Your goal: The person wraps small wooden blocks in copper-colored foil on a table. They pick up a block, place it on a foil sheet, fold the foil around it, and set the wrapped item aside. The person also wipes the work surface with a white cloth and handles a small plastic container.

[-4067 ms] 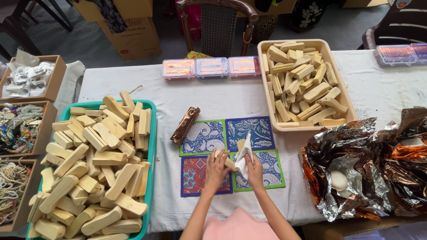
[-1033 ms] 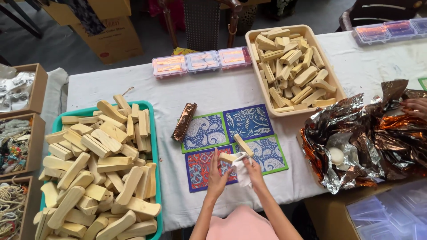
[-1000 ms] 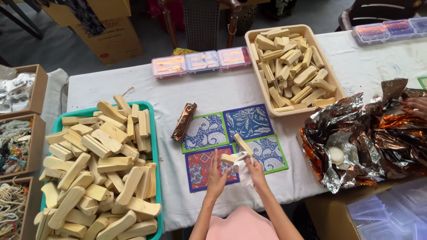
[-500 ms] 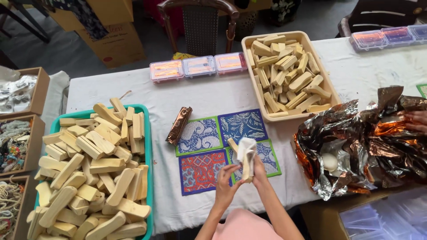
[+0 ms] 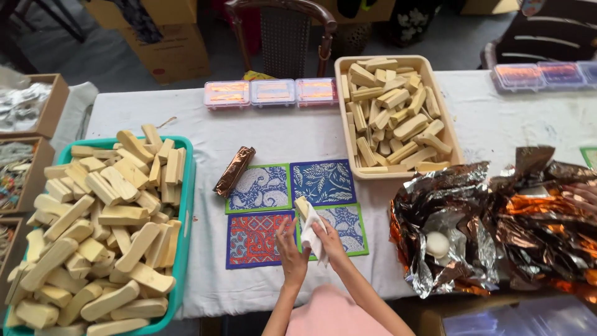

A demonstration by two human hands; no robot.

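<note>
My right hand (image 5: 329, 241) holds a white cloth (image 5: 311, 233) wrapped around a pale wooden block (image 5: 302, 206), upright over the patterned mats. My left hand (image 5: 290, 244) touches the lower part of the same block and cloth from the left. Below them lie the red patterned mat (image 5: 252, 239) and a blue green-edged mat (image 5: 346, 225). Two more blue patterned mats (image 5: 292, 184) lie just behind. A foil-wrapped brown stick (image 5: 234, 171) rests left of the mats.
A teal tray (image 5: 185, 211) at the left holds several wooden blocks. A beige tray (image 5: 457, 146) of blocks stands behind right. Three pink-lidded boxes (image 5: 272, 92) line the far edge. Crumpled foil sheets (image 5: 497, 218) with a white ball (image 5: 437, 244) lie right. Cardboard boxes (image 5: 34, 106) sit far left.
Both hands have turned the block upright and drawn the cloth further around it; the left hand slid lower on it. The view shifted slightly.
</note>
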